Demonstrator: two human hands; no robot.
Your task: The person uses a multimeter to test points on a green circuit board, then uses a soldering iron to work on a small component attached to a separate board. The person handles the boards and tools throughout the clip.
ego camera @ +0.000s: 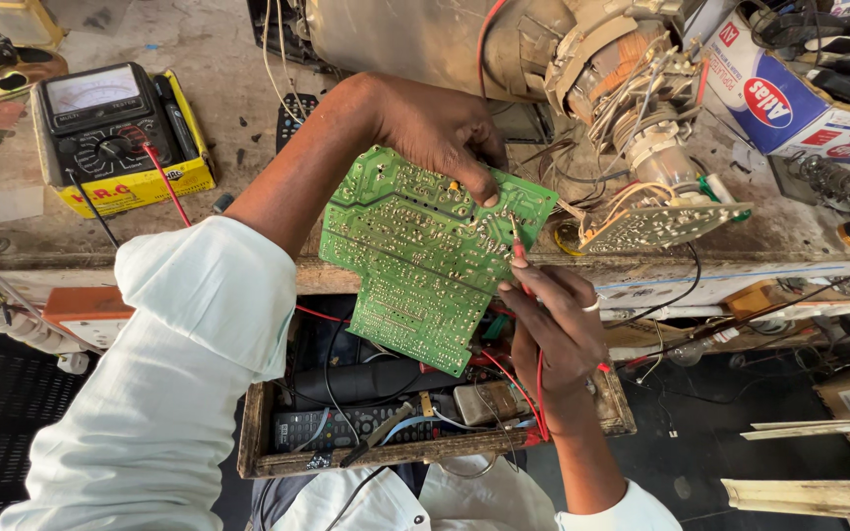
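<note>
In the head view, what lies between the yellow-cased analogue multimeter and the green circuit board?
The person's left forearm, bare below a pale rolled sleeve, crosses that stretch of stained workbench, reaching to the green circuit board. The multimeter's red lead also runs there.

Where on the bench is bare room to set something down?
Bare benchtop lies between the yellow multimeter and the left hand holding the green circuit board. The right side is crowded with the tube neck, wires and a box.

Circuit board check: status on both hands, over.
Left hand grips green circuit board by its top edge, solder side up. Right hand presses red probe to the board. Meter sits left on bench, wires cluttered around.
</note>
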